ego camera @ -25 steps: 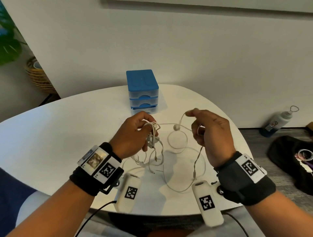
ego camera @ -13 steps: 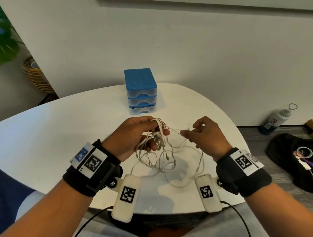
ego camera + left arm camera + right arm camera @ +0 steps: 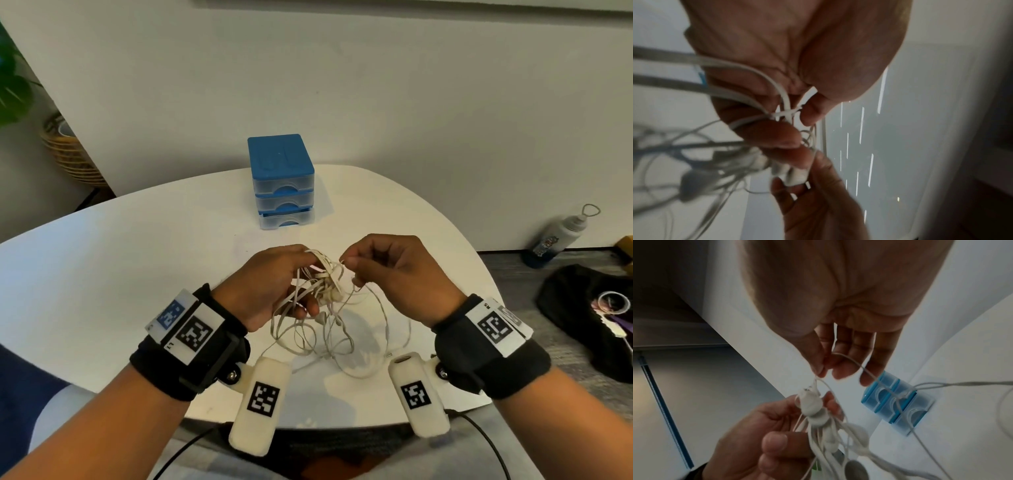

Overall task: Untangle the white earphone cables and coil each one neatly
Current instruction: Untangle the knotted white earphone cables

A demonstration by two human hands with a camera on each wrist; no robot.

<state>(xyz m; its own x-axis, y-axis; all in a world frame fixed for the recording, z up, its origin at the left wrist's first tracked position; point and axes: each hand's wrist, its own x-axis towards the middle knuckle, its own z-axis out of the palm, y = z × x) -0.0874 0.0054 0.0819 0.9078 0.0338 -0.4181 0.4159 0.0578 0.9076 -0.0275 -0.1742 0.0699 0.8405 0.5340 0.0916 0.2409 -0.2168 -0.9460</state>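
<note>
A tangle of white earphone cables point(image 3: 318, 308) hangs above the white table point(image 3: 137, 260) between both hands. My left hand point(image 3: 274, 284) grips the bundle, with cords looped over its index finger and earbuds point(image 3: 813, 408) bunched between thumb and fingers. My right hand point(image 3: 394, 270) pinches a thin strand point(image 3: 840, 356) between thumb and forefinger right beside the left hand's fingertips. Loose loops point(image 3: 342, 346) trail down onto the table. In the left wrist view the cables point(image 3: 781, 112) cross at the fingertips.
A small blue drawer unit point(image 3: 281, 181) stands on the table behind the hands. On the floor at the right are a white bottle point(image 3: 558, 236) and a black bag point(image 3: 596, 315). A wicker basket point(image 3: 68, 150) and a plant stand at the far left.
My right hand has moved left and down from holding a strand stretched apart, coming close to the left hand. The left hand has gathered more cable; the open loop has collapsed into the tangle.
</note>
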